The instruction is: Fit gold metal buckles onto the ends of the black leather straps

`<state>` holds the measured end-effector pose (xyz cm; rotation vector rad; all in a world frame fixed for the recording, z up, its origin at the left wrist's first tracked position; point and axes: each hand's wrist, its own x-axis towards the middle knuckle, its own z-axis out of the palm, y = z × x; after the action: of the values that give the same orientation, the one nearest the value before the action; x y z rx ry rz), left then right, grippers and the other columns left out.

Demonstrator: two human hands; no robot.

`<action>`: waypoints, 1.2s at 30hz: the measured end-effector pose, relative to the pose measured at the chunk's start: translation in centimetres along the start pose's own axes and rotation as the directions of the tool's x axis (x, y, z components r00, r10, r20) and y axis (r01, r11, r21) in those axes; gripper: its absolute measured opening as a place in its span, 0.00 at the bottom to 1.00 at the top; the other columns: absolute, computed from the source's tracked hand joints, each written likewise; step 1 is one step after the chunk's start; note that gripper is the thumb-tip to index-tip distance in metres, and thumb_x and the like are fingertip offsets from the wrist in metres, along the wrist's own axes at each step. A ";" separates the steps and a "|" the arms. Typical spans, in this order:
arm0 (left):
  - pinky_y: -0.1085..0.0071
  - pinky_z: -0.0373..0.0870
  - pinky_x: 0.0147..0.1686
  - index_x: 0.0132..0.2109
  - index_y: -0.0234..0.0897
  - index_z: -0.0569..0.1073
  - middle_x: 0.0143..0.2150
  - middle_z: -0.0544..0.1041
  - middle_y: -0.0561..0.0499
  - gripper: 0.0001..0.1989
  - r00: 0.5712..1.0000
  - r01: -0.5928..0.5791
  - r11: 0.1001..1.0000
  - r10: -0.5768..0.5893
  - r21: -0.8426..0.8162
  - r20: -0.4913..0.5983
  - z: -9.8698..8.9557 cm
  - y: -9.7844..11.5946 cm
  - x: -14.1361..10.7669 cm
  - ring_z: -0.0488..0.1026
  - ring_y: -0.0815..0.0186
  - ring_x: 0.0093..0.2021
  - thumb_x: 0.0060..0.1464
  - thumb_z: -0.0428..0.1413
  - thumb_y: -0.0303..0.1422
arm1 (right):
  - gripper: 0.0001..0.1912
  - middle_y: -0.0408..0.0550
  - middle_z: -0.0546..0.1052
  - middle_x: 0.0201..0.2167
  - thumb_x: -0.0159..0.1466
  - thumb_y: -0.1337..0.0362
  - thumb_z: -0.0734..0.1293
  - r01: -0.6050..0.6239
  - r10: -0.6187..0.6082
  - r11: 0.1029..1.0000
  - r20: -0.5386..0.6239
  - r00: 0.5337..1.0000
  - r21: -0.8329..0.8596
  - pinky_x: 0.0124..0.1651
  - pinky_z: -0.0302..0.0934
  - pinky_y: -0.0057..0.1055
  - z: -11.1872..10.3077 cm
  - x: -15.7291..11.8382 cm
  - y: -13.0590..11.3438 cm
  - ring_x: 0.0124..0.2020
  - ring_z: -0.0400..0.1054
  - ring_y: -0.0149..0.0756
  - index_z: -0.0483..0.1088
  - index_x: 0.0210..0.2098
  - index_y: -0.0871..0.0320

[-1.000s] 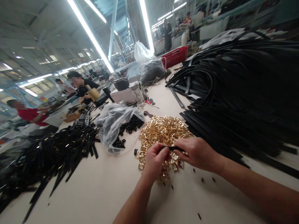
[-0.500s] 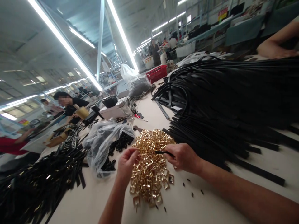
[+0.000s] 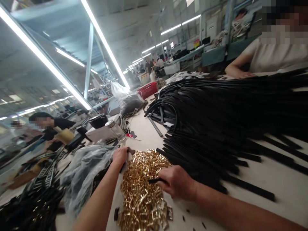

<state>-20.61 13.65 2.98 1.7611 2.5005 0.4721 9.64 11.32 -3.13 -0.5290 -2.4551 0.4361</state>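
A heap of gold metal buckles (image 3: pixel 141 189) lies on the pale table in front of me. My right hand (image 3: pixel 176 183) is closed over the heap's right side, pinching a narrow black strap (image 3: pixel 156 181) whose end points left across the buckles. My left hand (image 3: pixel 119 158) is at the heap's far left edge, its fingers curled. A small dark brown piece (image 3: pixel 130 150) lies right by its fingertips. What the left fingers hold, if anything, is hidden. Beside that forearm sits a clear plastic bag (image 3: pixel 84 176), with dark contents partly covered by the arm.
A large pile of black straps (image 3: pixel 204 106) covers the right side. Further back stand a glass jar (image 3: pixel 116 130), a filled bag (image 3: pixel 130 102) and a red basket (image 3: pixel 148 90). More dark straps (image 3: pixel 29 205) lie at left. A co-worker's arm (image 3: pixel 240 67) rests beyond the strap pile.
My left hand has moved from over the buckles to the heap's far left edge, near the brown piece. My right hand still holds the strap. The view has swung right.
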 end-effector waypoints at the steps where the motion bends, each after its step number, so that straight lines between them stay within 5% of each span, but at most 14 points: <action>1: 0.64 0.66 0.43 0.26 0.39 0.77 0.31 0.79 0.43 0.06 1.000 -0.008 0.999 0.008 0.033 0.001 0.2 -0.1 0.2 0.76 0.53 0.40 0.44 0.58 0.23 | 0.08 0.43 0.73 0.26 0.61 0.62 0.64 0.000 0.000 1.000 0.009 1.000 -0.002 0.28 0.47 0.29 0.1 0.1 0.1 0.24 0.63 0.30 0.65 0.28 0.58; 8: 0.67 0.65 0.42 0.36 0.40 0.77 0.36 0.80 0.45 0.07 0.998 0.055 0.987 -0.049 0.150 -0.040 -2.1 -0.1 -1.9 0.75 0.57 0.40 0.53 0.56 0.34 | 0.09 0.44 0.73 0.25 0.63 0.63 0.62 -0.004 0.004 1.000 0.029 1.000 0.019 0.29 0.46 0.29 -0.8 0.3 -0.4 0.24 0.61 0.29 0.65 0.27 0.58; 15: 0.69 0.65 0.34 0.37 0.39 0.76 0.28 0.76 0.52 0.12 0.982 0.108 0.993 -0.099 0.052 -0.159 -6.0 -3.6 -11.0 0.72 0.64 0.29 0.52 0.56 0.42 | 0.12 0.44 0.72 0.24 0.64 0.61 0.60 0.011 -0.011 1.000 0.003 1.000 0.023 0.29 0.44 0.29 -0.7 0.6 -0.1 0.24 0.60 0.29 0.68 0.27 0.59; 20: 0.67 0.65 0.33 0.33 0.39 0.75 0.27 0.76 0.51 0.09 0.971 0.189 0.981 -0.180 0.045 -0.156 -6.1 -7.7 -15.7 0.71 0.62 0.29 0.49 0.55 0.38 | 0.13 0.44 0.71 0.22 0.64 0.61 0.59 0.021 -0.021 1.000 -0.005 1.000 -0.017 0.29 0.43 0.29 -0.9 0.6 -0.2 0.23 0.58 0.29 0.68 0.26 0.59; 23: 0.65 0.65 0.37 0.34 0.38 0.76 0.32 0.77 0.49 0.08 0.955 0.237 0.970 -0.222 0.051 -0.198 -5.9 -8.3 -17.3 0.72 0.60 0.33 0.48 0.56 0.36 | 0.12 0.44 0.70 0.22 0.63 0.61 0.60 0.005 -0.005 1.000 0.010 1.000 -0.009 0.28 0.43 0.28 -1.1 0.7 -0.3 0.23 0.58 0.29 0.69 0.27 0.59; 25: 0.65 0.65 0.37 0.34 0.39 0.76 0.31 0.77 0.49 0.09 0.956 0.247 0.969 -0.240 0.020 -0.168 -5.8 -7.3 -18.8 0.73 0.60 0.33 0.50 0.56 0.38 | 0.12 0.44 0.70 0.22 0.63 0.60 0.60 -0.008 0.008 1.000 0.027 1.000 -0.001 0.28 0.44 0.28 -1.2 0.7 -0.4 0.23 0.58 0.29 0.69 0.27 0.59; 30: 0.69 0.66 0.31 0.37 0.40 0.76 0.30 0.76 0.53 0.13 0.976 0.189 0.955 -0.157 -0.229 0.150 -4.5 -1.8 -23.8 0.72 0.65 0.28 0.52 0.58 0.45 | 0.12 0.44 0.71 0.22 0.62 0.60 0.60 -0.028 0.030 0.999 0.057 0.998 -0.024 0.29 0.45 0.28 -1.1 0.7 -0.5 0.23 0.58 0.29 0.70 0.28 0.58; 36: 0.69 0.69 0.34 0.47 0.41 0.74 0.42 0.74 0.50 0.16 0.992 0.058 0.969 -0.028 -0.238 0.127 -1.6 3.0 -25.8 0.72 0.67 0.30 0.50 0.62 0.37 | 0.12 0.44 0.73 0.24 0.63 0.59 0.60 -0.031 0.035 0.999 0.090 0.995 -0.040 0.29 0.44 0.28 -1.2 0.6 -0.7 0.23 0.58 0.29 0.71 0.29 0.59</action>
<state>-9.12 -9.72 1.83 1.5916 2.2821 0.6161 9.72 11.27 -1.62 -0.5782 -2.5497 0.4359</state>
